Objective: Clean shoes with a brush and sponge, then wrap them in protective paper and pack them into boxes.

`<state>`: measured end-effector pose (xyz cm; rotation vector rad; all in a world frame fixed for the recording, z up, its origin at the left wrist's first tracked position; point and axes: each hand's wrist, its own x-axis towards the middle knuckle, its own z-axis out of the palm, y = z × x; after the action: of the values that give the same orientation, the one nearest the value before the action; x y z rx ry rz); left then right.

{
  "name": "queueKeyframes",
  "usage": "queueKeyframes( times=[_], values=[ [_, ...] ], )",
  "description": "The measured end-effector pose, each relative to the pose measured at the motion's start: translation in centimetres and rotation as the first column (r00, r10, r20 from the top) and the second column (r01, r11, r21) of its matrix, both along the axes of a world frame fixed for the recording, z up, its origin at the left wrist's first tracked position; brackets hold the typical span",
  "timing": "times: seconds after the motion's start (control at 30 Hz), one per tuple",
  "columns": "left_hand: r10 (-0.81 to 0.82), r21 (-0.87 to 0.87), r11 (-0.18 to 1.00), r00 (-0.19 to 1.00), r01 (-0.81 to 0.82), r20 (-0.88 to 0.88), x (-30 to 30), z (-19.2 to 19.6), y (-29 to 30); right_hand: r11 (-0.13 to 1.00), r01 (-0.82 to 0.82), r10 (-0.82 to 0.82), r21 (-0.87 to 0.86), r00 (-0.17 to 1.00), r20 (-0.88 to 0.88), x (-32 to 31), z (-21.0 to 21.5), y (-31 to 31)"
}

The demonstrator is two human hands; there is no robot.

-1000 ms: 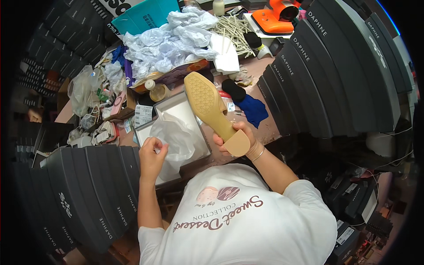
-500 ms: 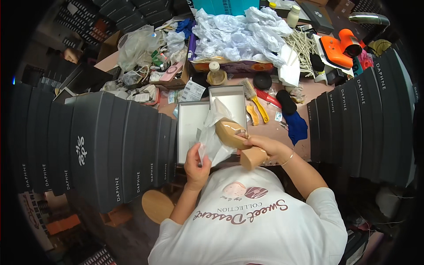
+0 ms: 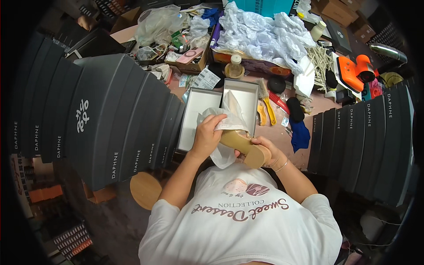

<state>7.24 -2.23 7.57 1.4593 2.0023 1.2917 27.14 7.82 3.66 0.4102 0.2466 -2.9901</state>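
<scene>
A tan heeled shoe (image 3: 235,140) is gripped at its heel end by my right hand (image 3: 272,153), with the block heel toward me. My left hand (image 3: 206,136) pinches the edge of a thin white bag (image 3: 232,115) that covers the toe end of the shoe. Loose white sheeting also hangs below the left hand. Behind the hands stands an open shoebox (image 3: 191,126) with a white inside, its other half (image 3: 251,95) beside it at the right. The toe itself is hidden under the white material.
Stacks of dark shoeboxes rise at the left (image 3: 110,115) and right (image 3: 353,137). Behind lie a yellow-handled brush (image 3: 268,106), a blue cloth (image 3: 300,134), a glass jar (image 3: 234,68), crumpled white bags (image 3: 260,39) and an orange device (image 3: 351,73). A round wooden stool (image 3: 145,191) stands lower left.
My left hand has moved up and over the shoe, drawing the white bag's edge across its upper side. The right hand still holds the heel end. The whole view has shifted slightly.
</scene>
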Motion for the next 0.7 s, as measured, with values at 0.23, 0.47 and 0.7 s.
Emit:
queueKeyframes(
  times=[0.23, 0.47, 0.7],
  values=[
    [-0.231, 0.162, 0.959, 0.973, 0.233, -0.029, 5.9, 6.2, -0.2, 0.915, 0.397, -0.404, 0.075, 0.902, 0.155, 0.3, 3.1, 0.1],
    [-0.439, 0.397, 0.853, 0.876, 0.338, 0.198, 10.0, 3.9, 1.4, 0.210, 0.474, -0.831, 0.855, 0.547, -0.099, -0.2, 3.1, 0.8],
    [-0.847, 0.278, 0.459, 0.510, 0.844, -0.152, 10.7, 2.8, 2.1, 0.409, 0.646, -0.821, 0.644, 0.568, -0.049, 3.3, 3.6, 0.5]
  ],
)
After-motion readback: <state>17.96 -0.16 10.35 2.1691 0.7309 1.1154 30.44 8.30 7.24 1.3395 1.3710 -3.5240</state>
